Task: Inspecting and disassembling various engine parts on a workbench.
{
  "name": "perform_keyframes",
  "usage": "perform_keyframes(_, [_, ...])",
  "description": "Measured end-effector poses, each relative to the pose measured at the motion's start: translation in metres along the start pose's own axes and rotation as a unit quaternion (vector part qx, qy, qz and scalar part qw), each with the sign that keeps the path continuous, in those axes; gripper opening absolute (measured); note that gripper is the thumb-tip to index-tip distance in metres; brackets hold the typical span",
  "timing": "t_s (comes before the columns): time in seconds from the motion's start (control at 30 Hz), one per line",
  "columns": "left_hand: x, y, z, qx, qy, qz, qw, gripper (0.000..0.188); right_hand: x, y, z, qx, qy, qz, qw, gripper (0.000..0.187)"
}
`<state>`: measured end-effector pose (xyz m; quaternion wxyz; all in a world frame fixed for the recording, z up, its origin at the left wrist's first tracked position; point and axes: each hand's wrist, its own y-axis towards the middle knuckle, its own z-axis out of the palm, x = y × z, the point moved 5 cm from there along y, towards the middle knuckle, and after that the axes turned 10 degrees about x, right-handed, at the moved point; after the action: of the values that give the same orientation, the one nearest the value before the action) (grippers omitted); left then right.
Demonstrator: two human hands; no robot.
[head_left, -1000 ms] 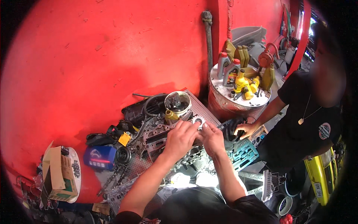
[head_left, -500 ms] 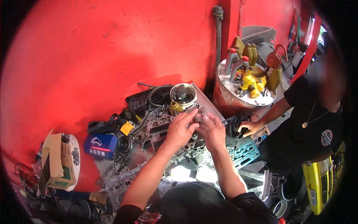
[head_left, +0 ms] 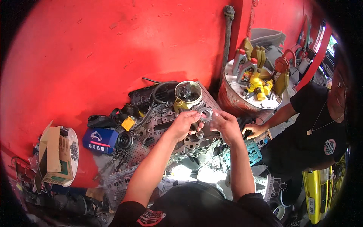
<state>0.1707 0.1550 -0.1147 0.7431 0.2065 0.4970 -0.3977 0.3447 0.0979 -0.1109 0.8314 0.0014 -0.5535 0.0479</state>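
Observation:
A small grey metal ring (head_left: 206,114) with a round hole is held up over the engine block (head_left: 196,142). Its left edge is pinched between the thumb and fingers of my left hand (head_left: 184,125). On the other side, my right hand (head_left: 228,128) has its fingertips bent in against the ring's right edge, slightly blurred. Below the hands, the block shows round bores and grimy metal. Just beyond them stands an open cream bucket (head_left: 188,94) with dark contents, beside a yellow bottle (head_left: 180,104).
A blue box (head_left: 99,140) and a black pulley (head_left: 125,140) lie left. Bottles (head_left: 257,85) crowd a drum (head_left: 238,96) at the far right. Beside it, a co-worker's hand (head_left: 252,130) rests near a teal tool case (head_left: 249,152). An open carton (head_left: 56,159) stands far left.
My hands have drawn apart, the right one shifting right and the left fingers gripping the ring's edge. The ring now faces up more openly. The view has shifted slightly.

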Motion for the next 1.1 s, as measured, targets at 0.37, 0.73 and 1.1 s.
perform_keyframes(0.37, [-0.005,-0.003,-0.016,-0.095,0.175,-0.009,0.98,0.027,-0.007,0.006,0.008,-0.031,0.046,-0.004,0.998,0.031])
perform_keyframes(0.73, [-0.003,-0.008,-0.008,-0.116,0.119,-0.027,0.986,0.023,-0.031,0.014,0.003,-0.03,0.104,0.009,0.994,0.029])
perform_keyframes(1.1, [-0.001,-0.012,-0.001,-0.089,0.143,-0.027,0.985,0.018,-0.029,-0.005,0.0,-0.053,0.098,-0.026,0.993,0.029])
